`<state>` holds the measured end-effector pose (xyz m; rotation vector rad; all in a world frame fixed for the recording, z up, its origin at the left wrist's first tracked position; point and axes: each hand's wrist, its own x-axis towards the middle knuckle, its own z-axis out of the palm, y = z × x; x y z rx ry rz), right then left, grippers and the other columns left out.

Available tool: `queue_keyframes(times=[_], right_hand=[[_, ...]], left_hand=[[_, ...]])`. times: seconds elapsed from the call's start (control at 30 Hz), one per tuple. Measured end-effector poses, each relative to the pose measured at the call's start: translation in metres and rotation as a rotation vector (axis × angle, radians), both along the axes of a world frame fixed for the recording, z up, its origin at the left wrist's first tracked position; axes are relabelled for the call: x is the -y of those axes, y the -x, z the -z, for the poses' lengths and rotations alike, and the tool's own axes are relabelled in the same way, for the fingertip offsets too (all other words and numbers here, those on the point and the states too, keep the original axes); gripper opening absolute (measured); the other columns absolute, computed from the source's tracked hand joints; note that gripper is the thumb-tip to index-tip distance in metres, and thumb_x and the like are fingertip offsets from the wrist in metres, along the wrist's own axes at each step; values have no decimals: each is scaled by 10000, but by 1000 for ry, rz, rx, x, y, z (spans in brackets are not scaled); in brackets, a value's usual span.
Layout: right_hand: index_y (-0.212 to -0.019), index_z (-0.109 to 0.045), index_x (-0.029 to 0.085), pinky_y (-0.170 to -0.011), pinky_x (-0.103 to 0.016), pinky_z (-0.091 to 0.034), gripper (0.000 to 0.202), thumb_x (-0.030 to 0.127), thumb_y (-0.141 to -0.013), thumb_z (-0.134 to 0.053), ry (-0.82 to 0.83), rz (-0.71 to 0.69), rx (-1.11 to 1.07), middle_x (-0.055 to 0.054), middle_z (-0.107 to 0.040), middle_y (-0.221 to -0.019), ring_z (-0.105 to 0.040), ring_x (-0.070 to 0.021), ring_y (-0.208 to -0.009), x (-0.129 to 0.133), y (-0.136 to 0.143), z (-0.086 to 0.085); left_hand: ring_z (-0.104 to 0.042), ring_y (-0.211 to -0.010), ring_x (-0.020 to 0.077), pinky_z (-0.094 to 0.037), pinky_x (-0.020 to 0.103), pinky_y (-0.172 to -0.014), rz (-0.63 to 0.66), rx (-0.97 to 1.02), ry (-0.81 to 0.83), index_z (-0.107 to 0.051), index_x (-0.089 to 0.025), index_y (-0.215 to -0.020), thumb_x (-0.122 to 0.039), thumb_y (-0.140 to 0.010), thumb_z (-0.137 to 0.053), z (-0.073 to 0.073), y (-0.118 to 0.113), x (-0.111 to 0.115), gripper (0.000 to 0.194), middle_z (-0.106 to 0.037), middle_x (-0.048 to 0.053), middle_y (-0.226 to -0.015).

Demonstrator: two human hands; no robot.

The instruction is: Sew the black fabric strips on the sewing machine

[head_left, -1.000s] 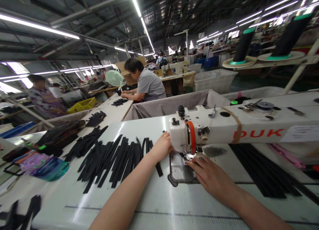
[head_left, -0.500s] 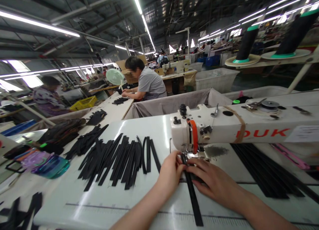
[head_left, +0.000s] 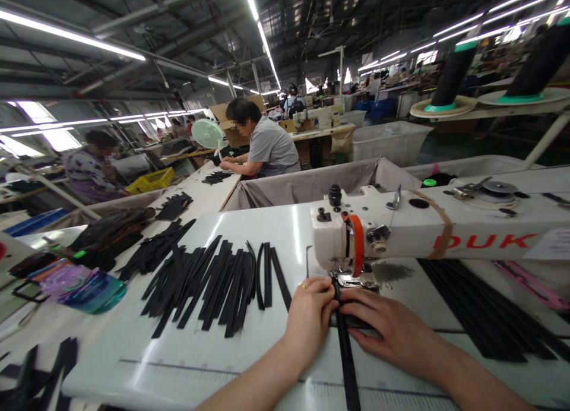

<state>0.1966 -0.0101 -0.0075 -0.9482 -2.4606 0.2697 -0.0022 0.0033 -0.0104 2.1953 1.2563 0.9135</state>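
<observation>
A long black strip [head_left: 346,363] runs from the needle area of the white sewing machine [head_left: 401,224] toward the table's front edge. My left hand [head_left: 309,313] pinches its upper end just below the presser foot, fingers bent together. On the strip's right side lies my right hand [head_left: 385,322], its fingertips against the strip and its fingers extended, slightly apart, over the machine bed. Many black strips [head_left: 227,286] lie in a row on the pale table to the left. Longer black strips [head_left: 485,316] rest right of my right hand, partly beneath the machine arm.
A teal and purple bottle [head_left: 91,286] stands at the left. Two black thread cones [head_left: 452,78] are at the upper right. A cloth-lined bin [head_left: 312,182] sits behind the table. A person in grey [head_left: 269,144] works beyond it, near a green fan [head_left: 207,133].
The view has shifted slightly, so the machine appears a little farther right. The strip's lower end now reaches nearer the bottom of the picture. Both hands remain at the strip.
</observation>
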Motion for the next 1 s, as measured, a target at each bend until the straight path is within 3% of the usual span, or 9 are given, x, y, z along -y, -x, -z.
queue_keyframes(times=[0.6,1.0], right_hand=[[-1135,-648,217,-938,-342,-531,313,147,-832,-608,-11,11,-1,-86,-651,-1216,-631,-214,-1110,2,0,3],[-1073,-655,205,-924,-356,-531,224,141,-876,-570,-64,39,13,-73,-669,-1111,-623,-210,-1068,0,3,2]], left_hand=[[-604,-1011,232,-509,405,-937,-22,-31,-10,-696,-192,-854,-19,-841,-548,-6,-7,3,228,-691,56,-1028],[-596,-1044,256,-509,441,-929,-55,-98,-58,-682,-184,-890,-51,-858,-561,0,-10,2,183,-689,64,-1059]])
